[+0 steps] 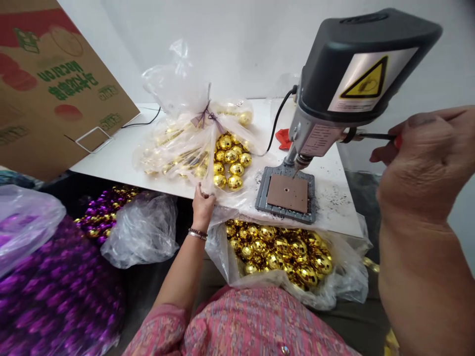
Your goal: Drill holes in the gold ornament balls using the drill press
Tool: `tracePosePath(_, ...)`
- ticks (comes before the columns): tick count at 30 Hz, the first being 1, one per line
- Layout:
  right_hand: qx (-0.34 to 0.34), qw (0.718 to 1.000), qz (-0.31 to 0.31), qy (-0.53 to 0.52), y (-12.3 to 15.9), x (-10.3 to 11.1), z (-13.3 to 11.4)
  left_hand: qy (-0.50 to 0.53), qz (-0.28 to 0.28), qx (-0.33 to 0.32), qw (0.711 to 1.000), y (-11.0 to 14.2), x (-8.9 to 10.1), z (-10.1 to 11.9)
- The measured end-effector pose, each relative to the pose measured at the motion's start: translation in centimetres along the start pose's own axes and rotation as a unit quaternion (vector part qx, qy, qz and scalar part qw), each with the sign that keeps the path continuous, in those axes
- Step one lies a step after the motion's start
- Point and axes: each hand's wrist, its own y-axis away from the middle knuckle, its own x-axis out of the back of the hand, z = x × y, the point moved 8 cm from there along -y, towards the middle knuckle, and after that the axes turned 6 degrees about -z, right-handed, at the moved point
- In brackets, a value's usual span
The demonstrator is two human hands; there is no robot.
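Pinching plastic bag (178, 153), gripping drill press (356, 84) feed lever (374, 135)
Left hand (202, 207) closed on bag edge; right hand (423, 158) wrapped round lever.

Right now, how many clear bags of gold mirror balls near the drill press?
2. One clear bag on the white table, left of the drill press; another clear bag below the table's front edge. More may be hidden.

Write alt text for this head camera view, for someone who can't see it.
A right hand grips the black lever of a grey benchtop drill press, while a left hand holds a clear plastic bag of shiny gold mirrored balls on a white table.
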Motion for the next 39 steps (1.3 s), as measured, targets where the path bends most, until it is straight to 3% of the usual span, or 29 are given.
tracePosePath(4, 0.002, 1.0, -0.007, 0.019, 0.2, 0.0, 0.0, -0.222, 0.063, -0.041, 0.972, 2.3, 1.0, 0.8)
tracePosePath(8, 0.003, 0.999, -0.015, 0.035, 0.4, 0.1, -0.4, -0.252, 0.118, -0.163, 0.947, 4.3, 1.1, 4.4)
tracePosePath(11, -0.009, 0.999, -0.017, 0.026, 0.7, 0.2, -0.8, -0.234, 0.045, -0.291, 0.927, 4.1, -0.7, 8.9)
tracePosePath(14, -0.01, 0.999, -0.027, 0.022, 0.7, 0.1, -1.0, -0.333, -0.069, -0.327, 0.882, 2.5, -3.9, 11.9)
tracePosePath(17, 0.015, 0.999, -0.03, 0.008, 0.5, -0.1, -1.0, -0.436, -0.178, -0.316, 0.824, 1.2, -6.8, 12.2)
tracePosePath(20, 0.036, 0.999, -0.029, -0.02, 0.2, -0.1, -0.9, -0.485, -0.224, -0.305, 0.788, 0.5, -8.3, 11.3)
tracePosePath(22, 0.037, 0.999, -0.029, -0.023, 0.2, -0.1, -1.0, -0.477, -0.225, -0.301, 0.794, 0.2, -8.3, 11.0)
tracePosePath(24, 0.024, 0.999, -0.033, -0.02, 0.3, -0.1, -1.1, -0.415, -0.22, -0.297, 0.831, 0.1, -7.8, 11.3)
tracePosePath(26, 0.014, 0.999, -0.035, -0.024, 0.6, -0.1, -1.1, -0.285, -0.232, -0.274, 0.889, 0.3, -7.1, 11.8)
tracePosePath(28, 0.016, 0.998, -0.035, -0.04, 0.6, -0.3, -0.9, -0.115, -0.287, -0.22, 0.925, 0.9, -7.2, 11.9)
tracePosePath(30, 0.045, 0.997, -0.027, -0.06, 0.5, -0.2, -0.9, 0.041, -0.369, -0.139, 0.918, 2.1, -8.7, 11.7)
tracePosePath(33, 0.065, 0.996, -0.025, -0.051, -0.1, -0.3, -0.9, 0.179, -0.444, -0.013, 0.878, 3.9, -11.8, 11.2)
tracePosePath(36, 0.053, 0.997, -0.048, 0.002, -1.1, -0.5, -1.3, 0.194, -0.439, 0.056, 0.875, 4.3, -14.4, 10.7)
tracePosePath(39, 0.036, 0.997, -0.07, 0.028, -2.1, -0.8, -1.8, 0.135, -0.41, 0.042, 0.901, 3.9, -16.2, 10.9)
